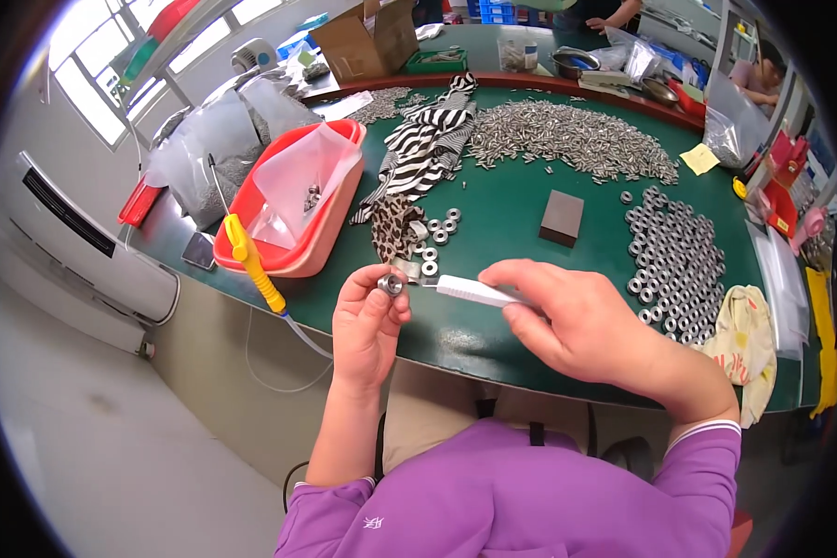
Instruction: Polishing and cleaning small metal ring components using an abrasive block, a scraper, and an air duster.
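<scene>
Between the thumb and fingers of my left hand (365,324) is a small metal ring (390,285), its hole turned toward me. My right hand (581,321) grips a white-handled tool (474,290) with a ridged grip and a thin metal tip, pointing left at the ring. Whether the tip touches the ring I cannot tell. Just beyond my left hand, a short row of similar rings (430,253) lies beside a leopard-print cloth (395,226). A dark brown rectangular block (562,218) rests on the green table (493,344) beyond my right hand.
Many rings (674,265) cover the table's right side, near a cream glove (746,339). Small metal pins (572,139) are heaped at the back beside a zebra-striped cloth (423,139). At left stand a red basin (325,219) and a yellow air gun (251,265) with a hose.
</scene>
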Motion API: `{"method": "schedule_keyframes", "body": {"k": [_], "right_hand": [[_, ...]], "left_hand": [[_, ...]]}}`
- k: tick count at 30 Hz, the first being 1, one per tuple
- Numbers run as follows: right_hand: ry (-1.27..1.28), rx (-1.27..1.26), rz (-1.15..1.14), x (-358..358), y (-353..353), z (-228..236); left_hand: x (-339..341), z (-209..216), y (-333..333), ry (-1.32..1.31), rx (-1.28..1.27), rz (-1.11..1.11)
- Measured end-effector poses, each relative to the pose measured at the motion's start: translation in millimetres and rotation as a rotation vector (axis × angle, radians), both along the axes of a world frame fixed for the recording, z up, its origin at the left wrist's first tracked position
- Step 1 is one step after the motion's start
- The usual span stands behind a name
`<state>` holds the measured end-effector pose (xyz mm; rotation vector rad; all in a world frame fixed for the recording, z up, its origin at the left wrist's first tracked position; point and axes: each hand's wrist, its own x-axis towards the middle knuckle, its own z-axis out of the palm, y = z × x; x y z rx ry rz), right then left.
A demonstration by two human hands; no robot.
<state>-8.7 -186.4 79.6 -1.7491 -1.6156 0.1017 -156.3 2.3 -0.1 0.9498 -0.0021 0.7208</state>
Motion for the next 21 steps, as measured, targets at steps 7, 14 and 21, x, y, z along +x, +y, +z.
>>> {"method": "schedule_keyframes", "body": {"k": [7,14,21], "right_hand": [[-0.177,0.097,0.019,-2,-3,-6],[-0.197,0.1,0.007,1,-9,-9],[-0.407,0.132,-0.157,-14,-15,-13]], "left_hand": [[2,3,-10,0.057,0.037,0.022],[9,5,-19,0.104,0.086,0.064],[8,2,-21,0.18,0.145,0.109]]}}
